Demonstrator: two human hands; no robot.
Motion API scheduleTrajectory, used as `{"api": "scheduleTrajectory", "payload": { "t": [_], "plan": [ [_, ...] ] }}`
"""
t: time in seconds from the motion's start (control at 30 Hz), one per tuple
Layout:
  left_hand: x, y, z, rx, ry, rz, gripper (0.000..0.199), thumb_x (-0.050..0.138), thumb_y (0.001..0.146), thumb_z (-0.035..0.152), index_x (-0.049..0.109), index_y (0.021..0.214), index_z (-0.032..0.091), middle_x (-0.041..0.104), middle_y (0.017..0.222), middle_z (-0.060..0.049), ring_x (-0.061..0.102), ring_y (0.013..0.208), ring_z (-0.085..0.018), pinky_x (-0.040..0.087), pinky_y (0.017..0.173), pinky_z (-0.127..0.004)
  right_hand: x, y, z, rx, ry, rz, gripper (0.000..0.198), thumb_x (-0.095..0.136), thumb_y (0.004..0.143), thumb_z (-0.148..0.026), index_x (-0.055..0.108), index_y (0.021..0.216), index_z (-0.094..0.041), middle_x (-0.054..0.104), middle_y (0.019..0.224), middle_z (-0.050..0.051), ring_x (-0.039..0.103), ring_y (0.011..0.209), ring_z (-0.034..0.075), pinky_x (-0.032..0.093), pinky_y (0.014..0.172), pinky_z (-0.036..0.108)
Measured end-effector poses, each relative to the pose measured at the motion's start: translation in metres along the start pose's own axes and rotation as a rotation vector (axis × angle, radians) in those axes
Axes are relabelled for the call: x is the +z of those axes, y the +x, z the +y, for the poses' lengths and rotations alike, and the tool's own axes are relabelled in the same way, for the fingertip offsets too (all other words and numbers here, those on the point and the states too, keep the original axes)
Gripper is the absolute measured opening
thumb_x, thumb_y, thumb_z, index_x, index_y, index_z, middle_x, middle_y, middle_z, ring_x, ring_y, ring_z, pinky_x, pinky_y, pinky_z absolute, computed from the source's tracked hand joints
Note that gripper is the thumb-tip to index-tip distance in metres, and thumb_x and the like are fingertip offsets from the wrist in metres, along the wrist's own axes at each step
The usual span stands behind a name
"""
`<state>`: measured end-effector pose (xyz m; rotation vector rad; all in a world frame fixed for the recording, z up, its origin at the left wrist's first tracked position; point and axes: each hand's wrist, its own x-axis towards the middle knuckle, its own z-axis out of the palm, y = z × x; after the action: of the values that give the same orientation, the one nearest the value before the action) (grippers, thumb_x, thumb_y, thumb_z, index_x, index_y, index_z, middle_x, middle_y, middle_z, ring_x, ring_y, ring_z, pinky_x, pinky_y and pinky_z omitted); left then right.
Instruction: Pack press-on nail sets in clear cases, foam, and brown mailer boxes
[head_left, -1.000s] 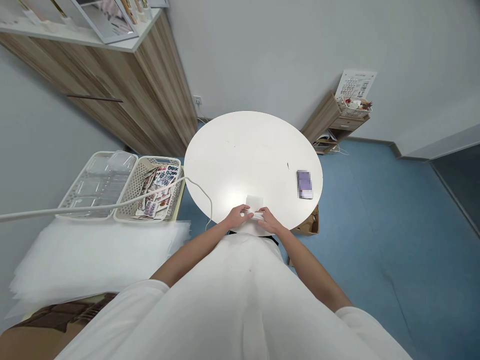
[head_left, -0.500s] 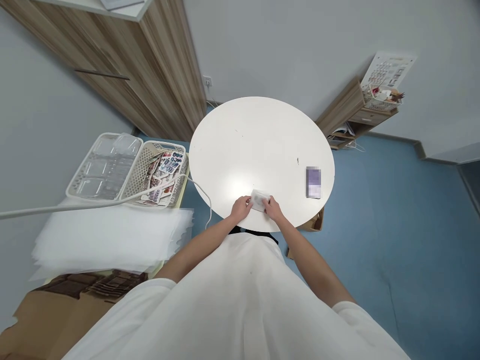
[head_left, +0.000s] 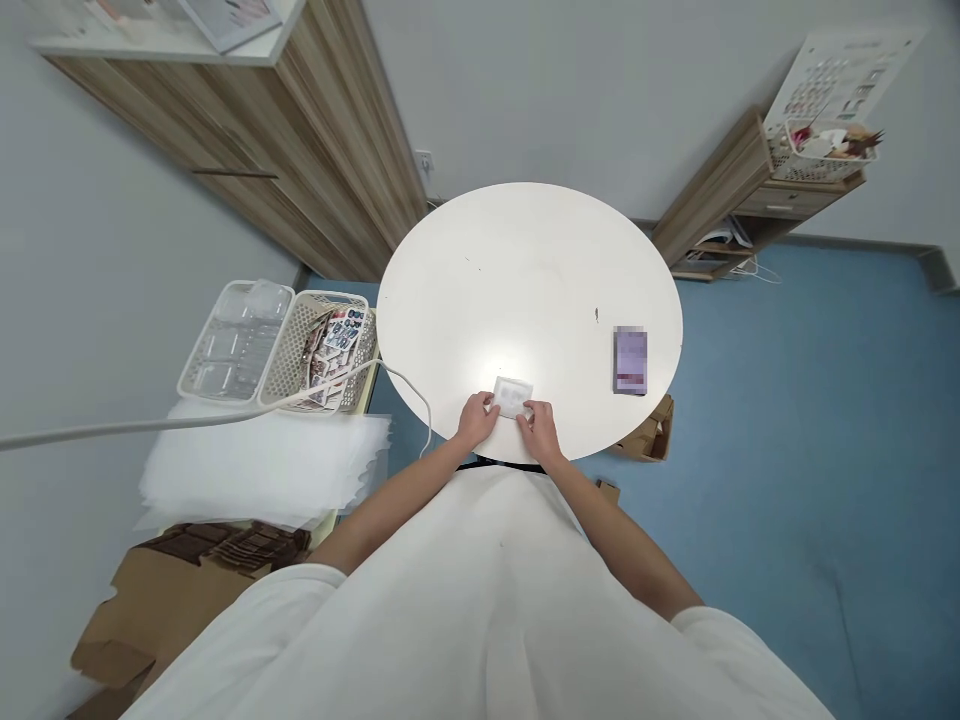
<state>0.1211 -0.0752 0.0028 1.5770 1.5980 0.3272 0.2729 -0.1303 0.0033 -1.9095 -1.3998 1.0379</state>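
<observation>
A small flat, whitish see-through packet (head_left: 513,396) is at the near edge of the round white table (head_left: 525,270); its contents are too faint to make out. My left hand (head_left: 477,419) is closed on its left edge, with thumb and fingers pinching it. At its lower right edge, my right hand (head_left: 540,431) is closed on the packet too. To the right on the table lies a purple phone-sized item (head_left: 630,360), blurred into blocks.
A white basket of clear plastic boxes (head_left: 236,340) and a basket of printed cards (head_left: 330,350) stand at left. A white cable (head_left: 225,418) crosses before them, above a stack of white sheets (head_left: 262,460). Cardboard (head_left: 150,610) lies lower left; an open carton (head_left: 652,435) is under the table's right side.
The packet now lies flatter and squarer to me, more of its face showing. My right hand has shifted slightly down along its edge. The camera view has tilted slightly.
</observation>
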Motion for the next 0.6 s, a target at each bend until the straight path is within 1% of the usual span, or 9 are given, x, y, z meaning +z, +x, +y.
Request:
{"api": "scheduleTrajectory", "payload": {
  "t": [0.1,0.2,0.3,0.4,0.5,0.6],
  "plan": [
    [0.001,-0.007,-0.001,-0.014,-0.043,-0.004,0.033,0.05,0.079,0.026,0.05,0.111,0.017,0.052,0.108,-0.009,0.055,0.076,-0.013,0.045,0.079,-0.031,-0.001,-0.005,0.005,-0.023,0.001,-0.057,0.038,0.045,0.08,-0.029,0.044,0.116,-0.022,0.041,0.111,0.008,0.051,0.079,0.015,0.047,0.077,0.034],
    [0.004,-0.013,-0.002,-0.016,-0.063,0.013,0.035,0.05,0.079,0.026,0.049,0.113,0.018,0.05,0.108,-0.01,0.054,0.08,-0.014,0.044,0.082,-0.032,-0.002,-0.004,0.008,-0.016,0.036,-0.095,0.041,0.046,0.078,-0.027,0.043,0.118,-0.023,0.039,0.113,0.008,0.051,0.083,0.015,0.047,0.079,0.035],
    [0.009,-0.019,-0.001,-0.05,-0.069,0.061,0.044,0.053,0.078,0.026,0.043,0.12,0.018,0.048,0.112,-0.011,0.053,0.086,-0.016,0.044,0.083,-0.034,-0.004,-0.004,0.008,0.013,0.096,-0.128,0.046,0.05,0.075,-0.029,0.042,0.12,-0.024,0.037,0.118,0.008,0.05,0.093,0.018,0.047,0.083,0.035],
    [0.012,-0.024,0.002,-0.071,-0.085,0.115,0.053,0.054,0.077,0.027,0.037,0.126,0.018,0.044,0.118,-0.013,0.053,0.091,-0.018,0.044,0.085,-0.036,-0.008,-0.007,0.005,0.062,0.166,-0.159,0.054,0.054,0.073,-0.034,0.039,0.125,-0.025,0.033,0.124,0.009,0.047,0.104,0.02,0.047,0.085,0.035],
    [0.014,-0.027,0.004,-0.047,-0.112,0.147,0.052,0.054,0.077,0.026,0.037,0.126,0.019,0.041,0.122,-0.013,0.052,0.097,-0.02,0.043,0.087,-0.038,-0.014,-0.009,0.0,0.099,0.22,-0.198,0.064,0.057,0.071,-0.04,0.035,0.129,-0.025,0.032,0.129,0.01,0.045,0.111,0.022,0.048,0.084,0.033],
    [0.016,-0.026,0.003,-0.028,-0.125,0.148,0.048,0.053,0.077,0.023,0.042,0.123,0.019,0.042,0.12,-0.013,0.052,0.1,-0.02,0.043,0.089,-0.037,-0.018,-0.007,-0.006,0.119,0.237,-0.213,0.066,0.058,0.07,-0.044,0.037,0.129,-0.023,0.034,0.13,0.01,0.048,0.109,0.022,0.046,0.087,0.033]
  ]
}}
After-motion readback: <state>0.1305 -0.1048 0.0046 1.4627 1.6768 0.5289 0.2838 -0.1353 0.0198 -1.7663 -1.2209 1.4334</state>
